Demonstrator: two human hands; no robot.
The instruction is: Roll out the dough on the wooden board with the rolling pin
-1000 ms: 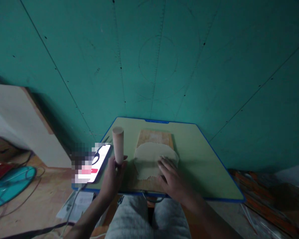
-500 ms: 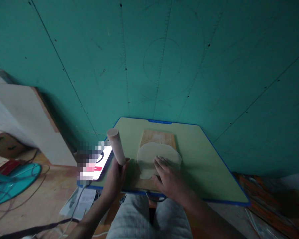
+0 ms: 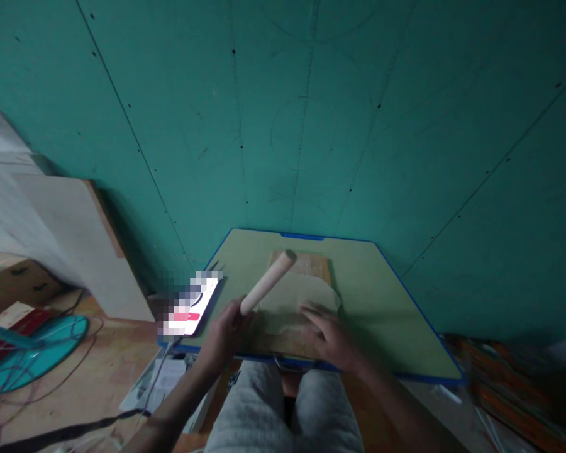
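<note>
Below a green wall (image 3: 193, 126), dough (image 3: 285, 306) is lying on a board (image 3: 317, 263), near on the surface (image 3: 382, 314). The left grip (image 3: 227, 330) is clasping a tilted pin (image 3: 268, 282); the right grip (image 3: 331, 333) is lying spread over the dough. Left, a phone (image 3: 204, 302) is glowing.

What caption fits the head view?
Left hand grips a pale cylindrical wooden rolling pin; right hand over a flat whitish dough sheet.
</note>
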